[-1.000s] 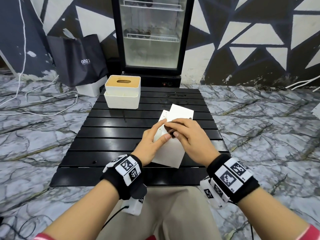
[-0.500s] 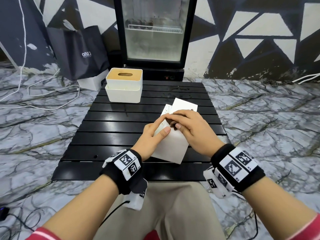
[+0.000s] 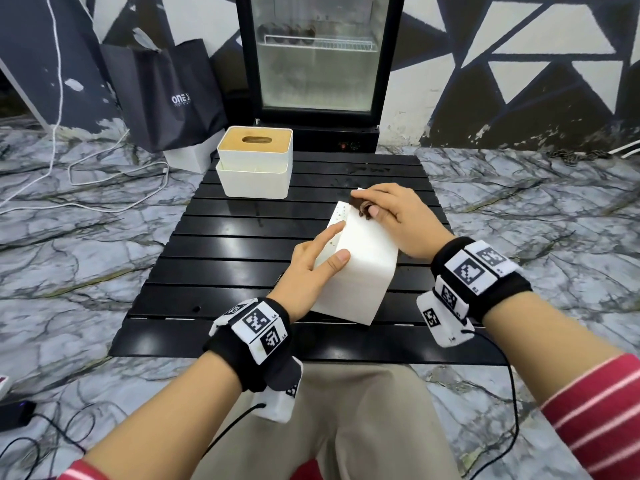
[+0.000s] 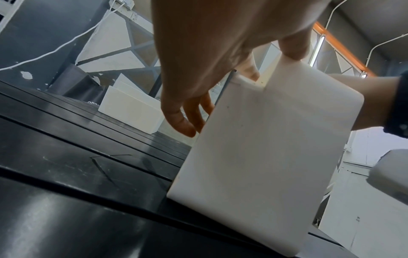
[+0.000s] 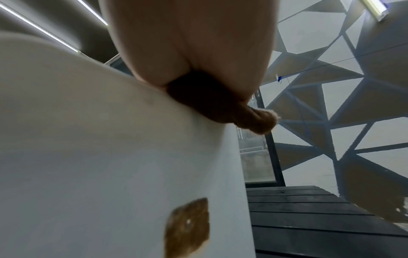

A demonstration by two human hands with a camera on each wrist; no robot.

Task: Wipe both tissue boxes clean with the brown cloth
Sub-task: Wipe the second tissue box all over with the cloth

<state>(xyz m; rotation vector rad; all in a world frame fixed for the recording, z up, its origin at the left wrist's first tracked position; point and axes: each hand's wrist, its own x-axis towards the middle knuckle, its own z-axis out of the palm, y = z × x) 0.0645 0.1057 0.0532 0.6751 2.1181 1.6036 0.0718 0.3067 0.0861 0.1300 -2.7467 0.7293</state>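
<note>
A white tissue box (image 3: pixel 360 271) stands tilted on the black slatted table (image 3: pixel 242 244), near its front edge. My left hand (image 3: pixel 322 258) holds its left side, thumb on the upper face and fingers along the side (image 4: pixel 187 120). My right hand (image 3: pixel 384 209) grips the bunched brown cloth (image 3: pixel 363 208) and presses it on the far end of the box's upper face (image 5: pixel 220 108). A brown patch (image 5: pixel 187 227) shows on the box's right side. The second tissue box (image 3: pixel 254 161), white with a wooden slotted lid, stands at the table's back left corner.
A glass-door fridge (image 3: pixel 317 57) stands right behind the table. A dark paper bag (image 3: pixel 166 95) and a white box (image 3: pixel 188 155) sit on the marble floor to the back left, with white cables (image 3: pixel 104 188) trailing left. My knees are under the table's front edge.
My right hand has slid the brown cloth from the middle of the box's upper face toward its far end. The left hand keeps its hold on the box's left side.
</note>
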